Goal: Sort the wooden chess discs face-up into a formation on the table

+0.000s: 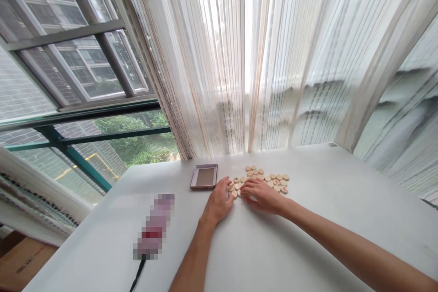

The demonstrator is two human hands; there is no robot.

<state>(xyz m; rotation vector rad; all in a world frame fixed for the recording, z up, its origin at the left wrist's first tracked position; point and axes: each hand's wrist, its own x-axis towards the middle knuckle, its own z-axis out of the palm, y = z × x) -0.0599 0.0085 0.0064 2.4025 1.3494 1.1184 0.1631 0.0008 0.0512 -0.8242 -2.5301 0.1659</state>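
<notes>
Several round, pale wooden Chinese chess pieces [277, 188] lie on the white table [236, 255] in a loose cluster; a few show red or dark characters, while most show a plain face. My left hand [218, 201] rests at the cluster's left edge, its fingers curved along the outer pieces and the thumb apart. Over the front middle of the cluster is my right hand [260, 195], fingers bent down onto the pieces and thumb apart. It covers some of them. No piece is seen lifted by either hand.
An open shallow box [193, 187] stands just left of my left hand. Further left lies a blurred-out pinkish object [153, 228] with a black cord [138, 274]. Sheer curtains [236, 77] hang behind the table's far edge. A cardboard box [25, 262] sits low at the left.
</notes>
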